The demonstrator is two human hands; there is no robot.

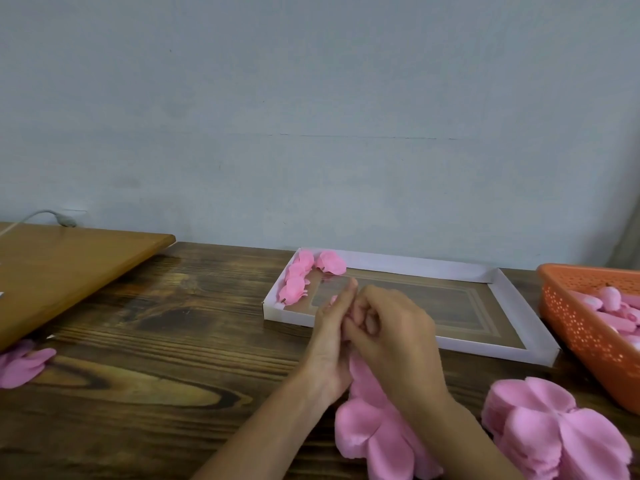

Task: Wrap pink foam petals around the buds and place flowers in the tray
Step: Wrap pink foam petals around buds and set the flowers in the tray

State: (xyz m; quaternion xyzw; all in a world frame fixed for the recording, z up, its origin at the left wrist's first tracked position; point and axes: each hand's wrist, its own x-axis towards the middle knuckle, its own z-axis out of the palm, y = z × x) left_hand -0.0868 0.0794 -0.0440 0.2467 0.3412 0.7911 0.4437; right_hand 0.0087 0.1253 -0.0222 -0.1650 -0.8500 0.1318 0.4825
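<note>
Head view: over a wooden table (pixel 173 341), the right hand (pixel 394 337) curls round the top of a pink petal (pixel 374 431). The left hand (pixel 329 344) presses against it, fingers nearly straight. What they enclose is hidden. Flowers (pixel 304 275) fill the far-left corner of the tray (pixel 415 263). A basket (pixel 581 327) of buds (pixel 613 303) is cut off at right.

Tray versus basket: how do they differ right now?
The tray is white, shallow and solid-walled; the basket is orange, deeper and perforated. The tray holds a few finished flowers at its left end; the basket holds piled buds. The tray lies wholly in frame; the basket runs off the right edge. Both sit on the table and hold pink foam.
</note>
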